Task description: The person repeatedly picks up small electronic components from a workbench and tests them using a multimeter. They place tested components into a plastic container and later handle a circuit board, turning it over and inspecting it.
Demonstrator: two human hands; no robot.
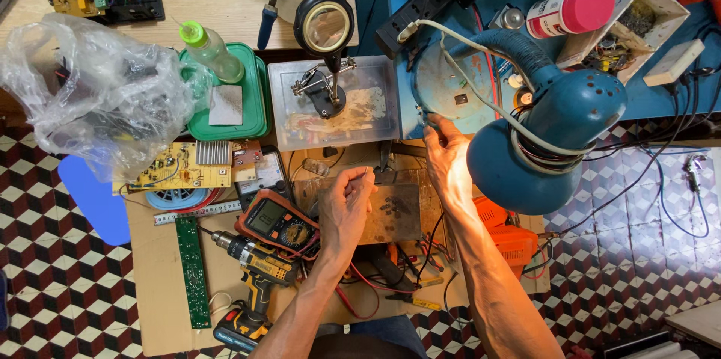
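Note:
My left hand point(345, 205) hovers over a worn metal plate point(394, 212) at the middle of the bench, its fingers curled into a loose fist; nothing shows clearly inside it. My right hand point(447, 158) reaches forward beside the blue desk lamp point(559, 130), thumb and fingertips pinched on a thin wire point(425, 120) near the lamp's round base. An orange-edged multimeter point(276, 221) lies just left of my left wrist, with red leads trailing under my forearms.
A cordless drill point(254, 273) and a green strip board point(194, 269) lie on cardboard point(154, 291) at left. Behind stand a magnifier clamp stand point(324, 28) on a clear box point(360, 115), a green lidded container point(251, 107), a squeeze bottle point(210, 47) and a plastic bag point(90, 88).

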